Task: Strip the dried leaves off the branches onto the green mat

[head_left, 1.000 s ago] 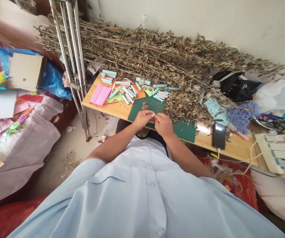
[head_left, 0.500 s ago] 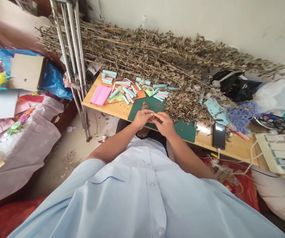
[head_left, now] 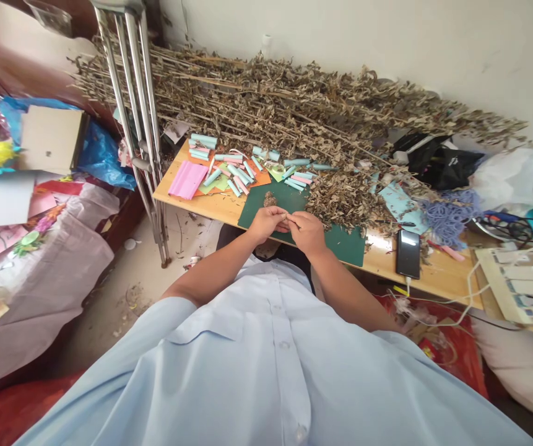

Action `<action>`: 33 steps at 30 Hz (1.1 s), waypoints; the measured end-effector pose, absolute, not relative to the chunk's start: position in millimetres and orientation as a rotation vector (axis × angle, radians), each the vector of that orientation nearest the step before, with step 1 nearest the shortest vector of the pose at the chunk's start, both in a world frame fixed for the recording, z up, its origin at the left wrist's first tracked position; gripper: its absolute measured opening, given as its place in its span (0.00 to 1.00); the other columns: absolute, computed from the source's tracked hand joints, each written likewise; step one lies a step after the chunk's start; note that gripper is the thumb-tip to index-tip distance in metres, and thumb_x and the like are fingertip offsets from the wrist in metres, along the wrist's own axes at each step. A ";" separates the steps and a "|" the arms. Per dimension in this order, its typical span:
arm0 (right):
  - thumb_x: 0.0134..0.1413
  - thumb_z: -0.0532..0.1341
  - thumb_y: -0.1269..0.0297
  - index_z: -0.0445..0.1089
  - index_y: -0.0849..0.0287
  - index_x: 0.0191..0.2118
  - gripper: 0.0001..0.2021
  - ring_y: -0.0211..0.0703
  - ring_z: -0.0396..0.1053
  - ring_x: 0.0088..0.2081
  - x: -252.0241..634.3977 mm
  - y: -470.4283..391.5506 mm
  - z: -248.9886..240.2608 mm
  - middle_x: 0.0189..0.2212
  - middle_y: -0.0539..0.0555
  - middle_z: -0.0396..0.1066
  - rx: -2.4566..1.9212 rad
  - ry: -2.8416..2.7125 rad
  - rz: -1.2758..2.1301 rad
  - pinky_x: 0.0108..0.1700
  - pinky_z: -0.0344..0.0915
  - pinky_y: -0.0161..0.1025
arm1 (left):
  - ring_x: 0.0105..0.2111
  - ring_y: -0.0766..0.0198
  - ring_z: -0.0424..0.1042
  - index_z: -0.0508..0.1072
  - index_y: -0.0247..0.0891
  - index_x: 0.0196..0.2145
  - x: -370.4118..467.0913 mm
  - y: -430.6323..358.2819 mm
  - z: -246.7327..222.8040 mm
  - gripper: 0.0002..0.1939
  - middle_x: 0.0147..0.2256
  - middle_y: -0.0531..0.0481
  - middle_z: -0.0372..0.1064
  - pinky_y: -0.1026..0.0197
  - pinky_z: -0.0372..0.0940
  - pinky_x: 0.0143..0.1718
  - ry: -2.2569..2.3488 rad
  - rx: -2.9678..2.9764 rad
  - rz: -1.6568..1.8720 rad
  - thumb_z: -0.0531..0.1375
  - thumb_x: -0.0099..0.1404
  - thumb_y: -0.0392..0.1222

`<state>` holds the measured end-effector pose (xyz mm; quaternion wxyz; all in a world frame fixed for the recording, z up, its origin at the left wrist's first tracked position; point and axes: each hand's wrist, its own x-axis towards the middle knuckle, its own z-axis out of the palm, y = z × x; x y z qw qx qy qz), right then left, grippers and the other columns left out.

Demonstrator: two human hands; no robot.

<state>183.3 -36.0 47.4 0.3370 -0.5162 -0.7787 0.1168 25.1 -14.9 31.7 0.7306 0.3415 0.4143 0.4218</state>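
Note:
Both hands meet over the front edge of a dark green mat (head_left: 346, 246). My left hand (head_left: 266, 225) is closed, fingertips pinched against those of my right. A small brownish wad of dried leaves (head_left: 270, 199) pokes out just beyond its fingers; whether it is gripped or lies on the mat is hard to tell. My right hand (head_left: 307, 233) is also closed, thumb and fingers pinching at a tiny pale bit between the two hands, mostly hidden. To their right a heap of crumbled dried leaves (head_left: 340, 201) covers part of the mat.
Long dried stalks (head_left: 257, 93) fill the table's back. Blue and pink paper rolls (head_left: 238, 173) and a pink paper packet (head_left: 187, 179) lie left. A phone (head_left: 408, 254), purple yarn (head_left: 447, 217) and a power strip (head_left: 510, 288) are right. Metal crutches (head_left: 143, 136) lean at the left end.
My right hand's fingers have curled in closer and its knuckles have turned slightly. My left hand stays nearly in place, and the view has shifted very little.

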 end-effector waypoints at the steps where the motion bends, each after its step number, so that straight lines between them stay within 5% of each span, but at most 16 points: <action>1: 0.63 0.58 0.66 0.80 0.54 0.40 0.12 0.47 0.75 0.41 183.1 -35.1 48.0 0.38 0.56 0.79 -1.347 -2.009 0.334 0.47 0.72 0.45 | 0.27 0.63 0.77 0.73 0.30 0.37 24.7 -14.8 31.5 0.10 0.28 0.47 0.76 0.59 0.75 0.33 0.909 0.755 0.919 0.66 0.63 0.41; 16: 0.49 0.65 0.62 0.74 0.56 0.26 0.05 0.41 0.69 0.26 183.9 -21.1 52.7 0.22 0.48 0.74 -1.622 -1.712 0.708 0.30 0.63 0.37 | 0.32 0.59 0.80 0.74 0.28 0.41 19.8 -18.1 33.0 0.20 0.31 0.42 0.78 0.57 0.75 0.37 0.820 0.836 0.852 0.70 0.59 0.47; 23: 0.53 0.62 0.64 0.77 0.55 0.29 0.07 0.41 0.71 0.29 185.6 -24.4 57.6 0.26 0.49 0.77 -1.522 -1.817 0.647 0.34 0.65 0.38 | 0.34 0.58 0.80 0.74 0.28 0.42 18.0 -17.7 29.9 0.28 0.32 0.41 0.79 0.57 0.75 0.40 0.786 0.842 0.870 0.74 0.52 0.50; 33: 0.58 0.60 0.67 0.79 0.54 0.36 0.09 0.45 0.75 0.39 190.9 -25.8 60.8 0.36 0.54 0.79 -1.359 -1.921 0.659 0.44 0.71 0.43 | 0.31 0.62 0.79 0.74 0.29 0.40 21.1 -20.8 34.1 0.17 0.31 0.43 0.78 0.59 0.75 0.38 0.832 0.804 0.936 0.70 0.60 0.45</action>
